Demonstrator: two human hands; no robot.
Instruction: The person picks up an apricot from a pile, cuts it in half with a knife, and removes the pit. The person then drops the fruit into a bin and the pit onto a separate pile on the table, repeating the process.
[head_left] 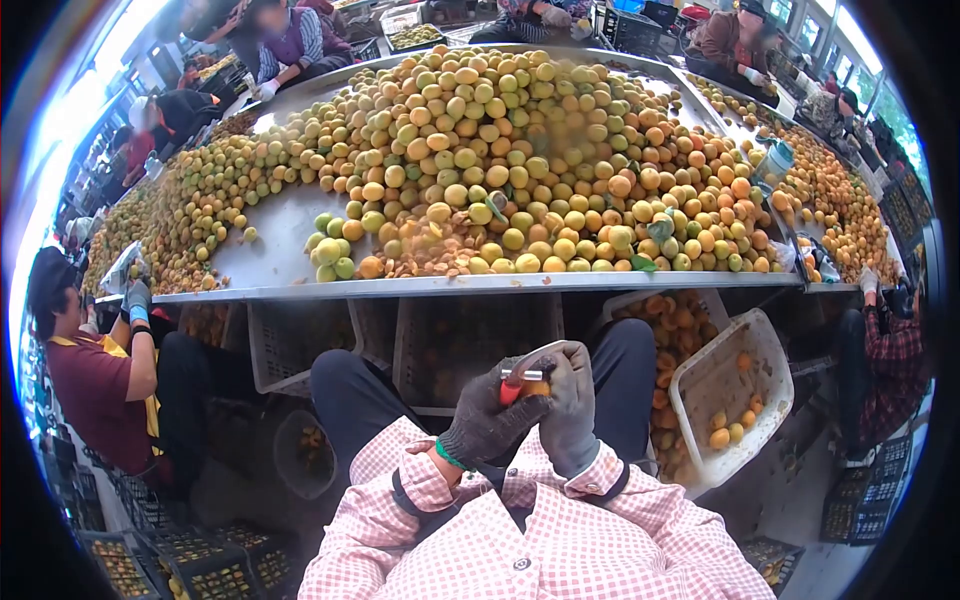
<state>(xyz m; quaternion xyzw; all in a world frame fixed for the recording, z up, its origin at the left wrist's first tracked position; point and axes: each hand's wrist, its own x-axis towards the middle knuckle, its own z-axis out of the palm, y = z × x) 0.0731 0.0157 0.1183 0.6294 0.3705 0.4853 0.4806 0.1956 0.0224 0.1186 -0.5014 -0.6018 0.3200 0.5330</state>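
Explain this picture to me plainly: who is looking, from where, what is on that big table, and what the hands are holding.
There is one picture, taken by a camera worn on a person's head, looking forward and down; the wide lens bends the edges. The two gloved hands at the bottom are that person's own: the left hand grips a red-handled tool, and the right hand closes around a small orange fruit. Ahead stands a metal table heaped with yellow and orange fruit. A white crate with a few fruits sits to the right. Other workers sit around the table.

small orange fruit (535,388) and red-handled knife (512,387) clasped between gloved hands.
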